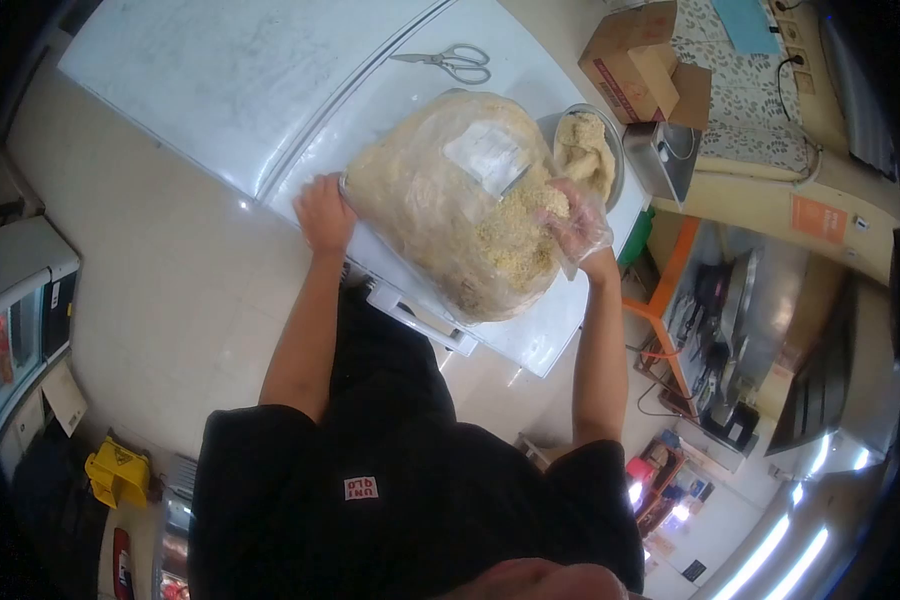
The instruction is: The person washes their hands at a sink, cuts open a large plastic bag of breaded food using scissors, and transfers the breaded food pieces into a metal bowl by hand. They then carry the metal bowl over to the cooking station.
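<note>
A large clear plastic bag full of pale yellowish crumbly material lies on a white surface. At the bag's left corner is my left hand, its fingers closed on the bag's edge. My right hand, covered by a clear plastic glove, is curled around a clump of the crumbs at the right side of the bag. Just beyond it, a round metal bowl holds a pale, lumpy mass. Scissors with grey handles lie above the bag.
An open cardboard box stands at the upper right, beside a metal container. An orange-framed rack is farther right. The white surface's near edge has a handle. A yellow bucket is at the lower left.
</note>
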Motion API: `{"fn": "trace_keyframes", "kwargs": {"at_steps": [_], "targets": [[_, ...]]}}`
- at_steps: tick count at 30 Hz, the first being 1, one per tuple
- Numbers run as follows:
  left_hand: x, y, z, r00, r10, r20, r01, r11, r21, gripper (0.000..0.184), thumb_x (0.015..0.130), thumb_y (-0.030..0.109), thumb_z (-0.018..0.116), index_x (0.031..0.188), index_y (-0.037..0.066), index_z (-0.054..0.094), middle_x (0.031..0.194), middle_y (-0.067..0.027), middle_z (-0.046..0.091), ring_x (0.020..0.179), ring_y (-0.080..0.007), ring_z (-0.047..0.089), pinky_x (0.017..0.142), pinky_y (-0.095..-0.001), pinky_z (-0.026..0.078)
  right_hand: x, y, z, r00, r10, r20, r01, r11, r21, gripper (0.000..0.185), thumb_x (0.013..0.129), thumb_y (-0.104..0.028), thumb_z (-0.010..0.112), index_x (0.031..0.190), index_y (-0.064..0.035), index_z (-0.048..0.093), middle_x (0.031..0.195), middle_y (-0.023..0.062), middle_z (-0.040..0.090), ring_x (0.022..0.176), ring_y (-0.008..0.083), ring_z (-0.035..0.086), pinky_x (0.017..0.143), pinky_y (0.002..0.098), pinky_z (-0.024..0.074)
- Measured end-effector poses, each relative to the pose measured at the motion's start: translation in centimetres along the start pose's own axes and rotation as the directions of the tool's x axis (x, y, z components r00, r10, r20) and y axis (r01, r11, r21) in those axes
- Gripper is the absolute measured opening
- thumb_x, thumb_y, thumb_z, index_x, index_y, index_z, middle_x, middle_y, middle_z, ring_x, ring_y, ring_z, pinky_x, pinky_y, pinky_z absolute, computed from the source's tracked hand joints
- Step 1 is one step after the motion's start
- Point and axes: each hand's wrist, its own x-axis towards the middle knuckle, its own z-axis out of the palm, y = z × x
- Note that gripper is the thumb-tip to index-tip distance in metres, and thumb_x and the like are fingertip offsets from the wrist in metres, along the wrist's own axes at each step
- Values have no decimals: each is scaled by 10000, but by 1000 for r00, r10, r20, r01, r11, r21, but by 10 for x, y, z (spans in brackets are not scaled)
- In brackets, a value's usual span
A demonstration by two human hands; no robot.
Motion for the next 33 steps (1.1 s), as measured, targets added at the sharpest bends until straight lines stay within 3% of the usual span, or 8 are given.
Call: {"fn": "trace_keyframes", "kwargs": {"at_steps": [4, 7, 10, 13, 20, 23, 27, 33], "targets": [[0, 2, -1, 1000, 7, -3, -7, 1000, -5, 253, 850, 171, 582, 1095, 146, 645, 1022, -47, 607, 1006, -274, 566, 898, -441, 389, -4, 1, 4, 993, -63, -99, 65, 998, 18, 411, 863, -264, 791, 1165, -44, 618, 896, 163, 667, 814, 239, 638, 765, 342, 502], [0, 0, -3, 1000, 16, -12, -16, 1000, 8, 250, 844, 170, 587, 1087, 147, 641, 1018, -47, 605, 1009, -273, 565, 897, -445, 388, -2, 4, 2, 992, -43, -115, 70, 970, 235, 407, 863, -262, 790, 1160, -48, 611, 895, 192, 665, 820, 305, 644, 772, 382, 505], [-1, 0, 0, 1000, 18, -6, -18, 1000, 18, 259, 836, 172, 591, 1089, 146, 639, 1020, -50, 603, 1014, -279, 562, 899, -454, 388, -7, -10, -7, 988, 139, 68, -138, 990, -25, 421, 875, -252, 783, 1195, -58, 589, 981, 202, 676, 904, 348, 652, 827, 417, 505], [0, -1, 2, 999, 29, -24, -29, 1000, -3, 270, 832, 174, 593, 1096, 144, 638, 1024, -56, 602, 1020, -289, 558, 905, -459, 386, -13, -12, 9, 983, 145, 109, -147, 989, 15, 454, 888, -273, 772, 1235, -64, 567, 1091, 209, 667, 992, 372, 644, 878, 431, 497], [-2, 0, 4, 998, 25, -53, -25, 1000, -10, 271, 834, 176, 590, 1097, 139, 641, 1030, -65, 603, 1036, -294, 554, 920, -459, 386, -21, 27, 29, 920, 292, 263, -390, 757, 524, 582, 899, -255, 771, 1383, -41, 527, 1088, 93, 671, 914, 193, 634, 835, 342, 504], [-1, -2, 5, 999, 15, -40, -16, 1000, -8, 279, 834, 176, 588, 1105, 137, 641, 1034, -64, 604, 1042, -295, 553, 924, -463, 387, -24, 23, 0, 927, 307, 218, -373, 823, 428, 549, 906, -247, 766, 1354, -15, 548, 996, 53, 665, 773, 122, 598, 724, 283, 500], [0, -2, 2, 1000, -7, 25, 7, 1000, -11, 295, 832, 166, 589, 1122, 141, 639, 1055, -61, 605, 1050, -297, 551, 934, -467, 384, -40, 39, -25, 892, 443, 87, -396, 676, 621, 516, 893, -127, 775, 1347, -23, 551, 888, -2, 639, 654, 72, 530, 576, 263, 454], [-1, -1, 3, 998, -15, 54, 15, 1000, -1, 334, 824, 162, 605, 1157, 145, 631, 1117, -65, 601, 1109, -304, 539, 979, -487, 376, -35, 16, -44, 899, 436, 46, -343, 635, 692, 455, 938, -144, 735, 1331, -3, 556, 1215, 93, 658, 1113, 153, 609, 971, 305, 484]]}}
